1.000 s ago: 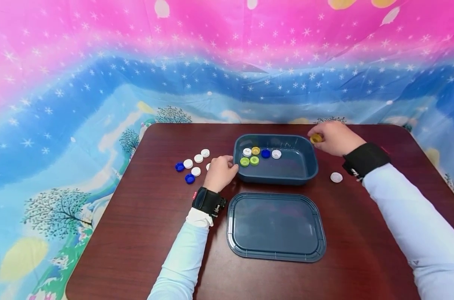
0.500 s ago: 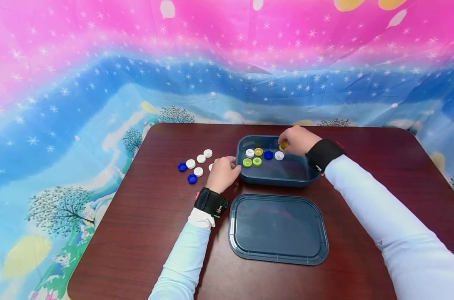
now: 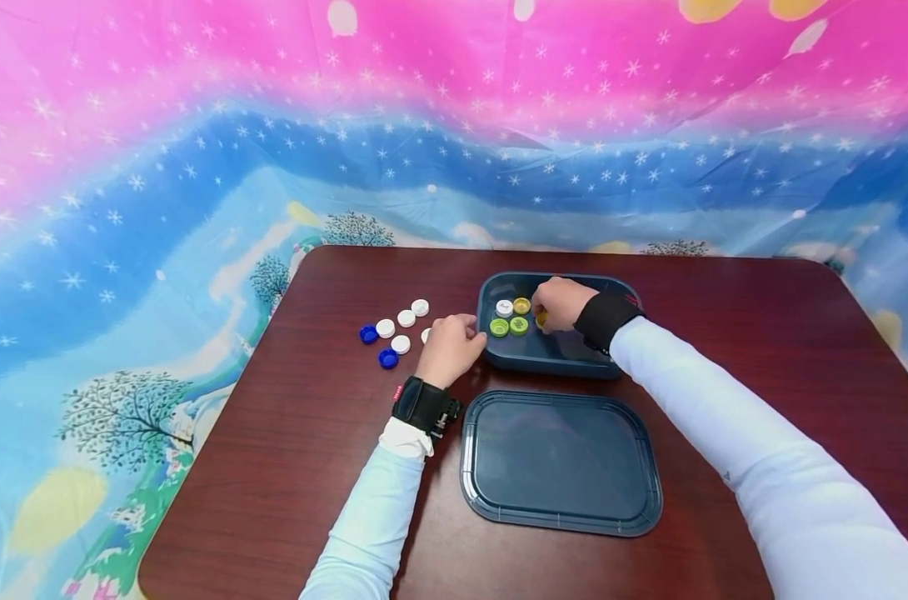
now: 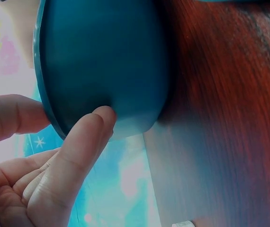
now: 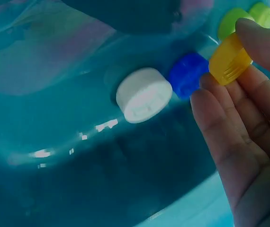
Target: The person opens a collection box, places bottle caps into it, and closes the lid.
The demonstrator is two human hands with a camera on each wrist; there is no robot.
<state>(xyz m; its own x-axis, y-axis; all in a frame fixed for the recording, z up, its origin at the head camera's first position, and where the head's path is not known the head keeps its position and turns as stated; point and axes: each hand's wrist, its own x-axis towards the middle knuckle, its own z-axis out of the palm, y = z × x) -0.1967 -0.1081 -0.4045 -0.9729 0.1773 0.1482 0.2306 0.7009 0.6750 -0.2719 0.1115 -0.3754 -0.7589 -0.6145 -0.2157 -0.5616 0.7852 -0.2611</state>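
My right hand (image 3: 564,302) is inside the dark blue-grey plastic container (image 3: 551,365), pinching a yellow bottle cap (image 5: 229,59) between thumb and fingers. In the right wrist view this cap is tilted on edge, close to a blue cap (image 5: 188,75) and a white cap (image 5: 144,97) on the container floor. Two green caps (image 3: 499,328), another white cap (image 3: 504,308) and another yellow cap (image 3: 522,306) lie at the container's left end. My left hand (image 3: 451,350) grips that end, its thumb (image 4: 85,146) against the outer wall and the index finger at the rim.
Left of the container lie several white caps (image 3: 406,318) and two blue caps (image 3: 388,358) on the brown table (image 3: 274,467). A flat dark lid (image 3: 561,462) lies in front of the container. A patterned cloth backdrop (image 3: 394,167) hangs behind the table.
My right hand has carried the yellow cap from beyond the container's right rim leftward and down into it. The left hand keeps its place at the container's left end.
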